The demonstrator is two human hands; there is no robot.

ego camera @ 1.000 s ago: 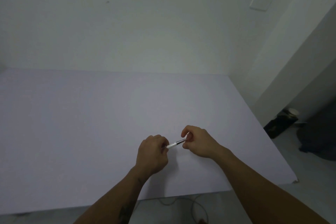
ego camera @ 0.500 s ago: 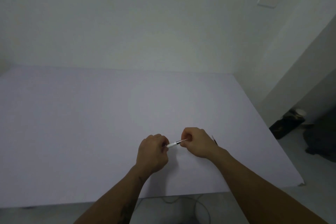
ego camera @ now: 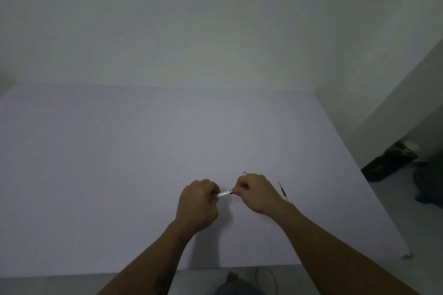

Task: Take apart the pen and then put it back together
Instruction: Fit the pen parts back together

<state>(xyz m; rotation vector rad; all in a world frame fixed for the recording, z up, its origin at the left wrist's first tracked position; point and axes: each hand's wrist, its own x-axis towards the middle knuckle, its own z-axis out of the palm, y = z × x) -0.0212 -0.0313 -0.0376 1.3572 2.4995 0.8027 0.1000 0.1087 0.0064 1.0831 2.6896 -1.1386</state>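
Observation:
A short clear pen barrel with a dark tip end is held level between both hands, just above the white table. My left hand grips its left end in a closed fist. My right hand pinches the dark right end with thumb and fingers. Only a small middle stretch of the barrel shows. A thin dark refill with a yellow end lies on the table just right of my right hand. A tiny pale part lies behind my right hand's knuckles.
The table's right edge drops to the floor, where dark bags sit by the wall. Cables hang below the near edge. A wall backs the table.
My hands have drawn closer together, so less of the barrel shows between them. The refill on the table has come into view right of my right hand.

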